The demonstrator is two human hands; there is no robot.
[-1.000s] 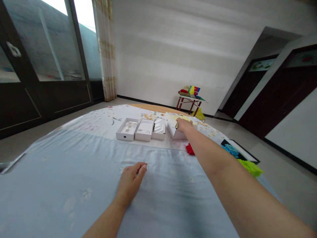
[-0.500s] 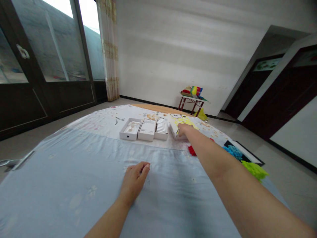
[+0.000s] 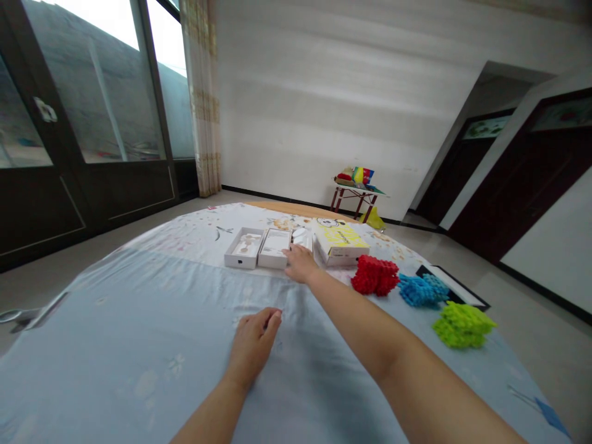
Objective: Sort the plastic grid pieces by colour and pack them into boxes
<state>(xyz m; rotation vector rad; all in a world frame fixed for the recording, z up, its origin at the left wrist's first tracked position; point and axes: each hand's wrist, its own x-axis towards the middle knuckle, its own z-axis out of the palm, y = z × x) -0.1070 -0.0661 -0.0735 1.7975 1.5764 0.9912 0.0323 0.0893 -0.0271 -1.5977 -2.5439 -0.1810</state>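
Note:
My left hand [image 3: 256,338] rests on the light blue cloth with fingers curled in and the thumb against them; nothing shows in it. Farther forward, my right hand [image 3: 300,263] reaches over the front of two small white boxes, its index finger stretched toward the middle white box [image 3: 272,259] and no object visible in it. Whether the fingertip touches is unclear. The hand partly covers another white box [image 3: 303,237] with a white insert. At the left of the row is an open white box [image 3: 240,261] with a shaped insert. Just right stands a yellow-and-white box [image 3: 342,243].
A red bumpy bundle [image 3: 375,275], a blue one [image 3: 422,290] and a lime-green one [image 3: 464,325] lie along the right. Behind them is a black-framed white panel [image 3: 456,285]. A metal object [image 3: 18,316] sits at the left edge, and a small table [image 3: 358,190] stands by the wall.
My right hand has moved left from the yellow-and-white box to the small white boxes. The red and blue bundles now show more fully. My left hand stays in place.

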